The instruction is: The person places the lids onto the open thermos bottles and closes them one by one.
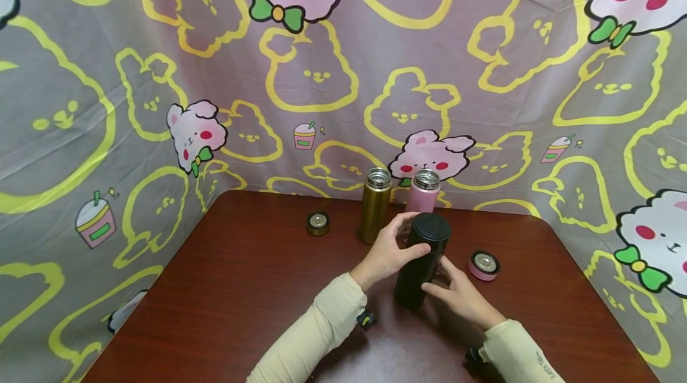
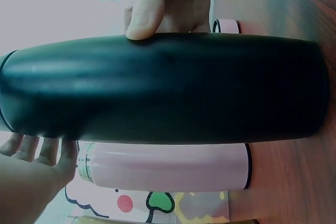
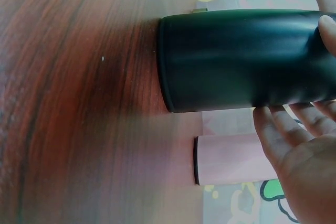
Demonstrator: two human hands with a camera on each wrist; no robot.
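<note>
A black thermos bottle (image 1: 415, 275) stands upright on the table with its black lid (image 1: 432, 226) on. My left hand (image 1: 390, 253) grips it at the top, thumb across the front just below the lid and fingers behind. Lower down, my right hand (image 1: 463, 295) holds the body from the right side, its thumb (image 2: 145, 17) along the wall in the left wrist view. Behind the black bottle are an open pink thermos bottle (image 1: 424, 195) and, to its left, an open gold one (image 1: 375, 207), both showing bare steel mouths.
A gold-rimmed lid (image 1: 318, 224) lies upside down on the table (image 1: 257, 269), left of the gold bottle. To the right of my hands a pink-rimmed lid (image 1: 484, 266) also lies upside down. Patterned cloth (image 1: 322, 85) hangs round the table's back and sides.
</note>
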